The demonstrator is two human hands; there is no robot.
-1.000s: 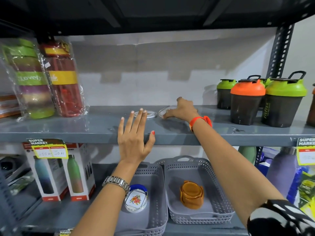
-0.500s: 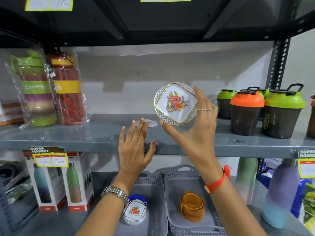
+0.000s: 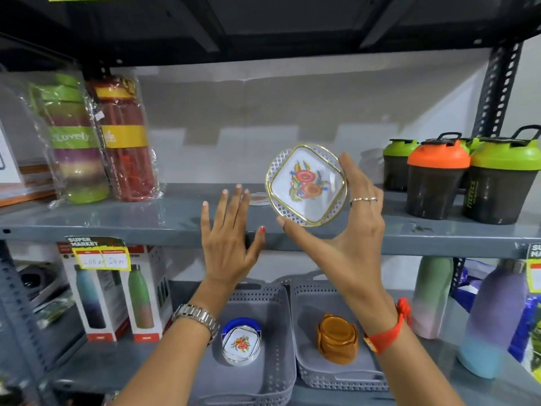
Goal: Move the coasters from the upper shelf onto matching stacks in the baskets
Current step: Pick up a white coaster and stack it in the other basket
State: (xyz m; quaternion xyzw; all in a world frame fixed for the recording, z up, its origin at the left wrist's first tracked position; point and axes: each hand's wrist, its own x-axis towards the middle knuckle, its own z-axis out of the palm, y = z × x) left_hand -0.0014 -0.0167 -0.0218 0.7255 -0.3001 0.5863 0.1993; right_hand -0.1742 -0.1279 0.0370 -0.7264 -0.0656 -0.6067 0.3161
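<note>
Carrying a floral coaster toward its matching stack

The right hand (image 3: 348,230) is pinching the floral coaster (image 3: 306,185) by its rim at frame centre, above the upper shelf (image 3: 117,221); the left hand (image 3: 229,232) is hovering with fingers spread, holding nothing. Best lowering it flat onto the floral stack (image 3: 241,344) in the left basket (image 3: 281,312), not the amber stack (image 3: 336,338).

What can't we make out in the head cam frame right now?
- Second coaster on upper shelf: mostly hidden behind the left hand; pattern unreadable.
- Floral stack in left basket: count not visible from above.
- Amber stack in right basket: pieces blend, count unclear.
- Price tag: writing blurred.
- Back of held coaster in right hand: faces away.
</note>
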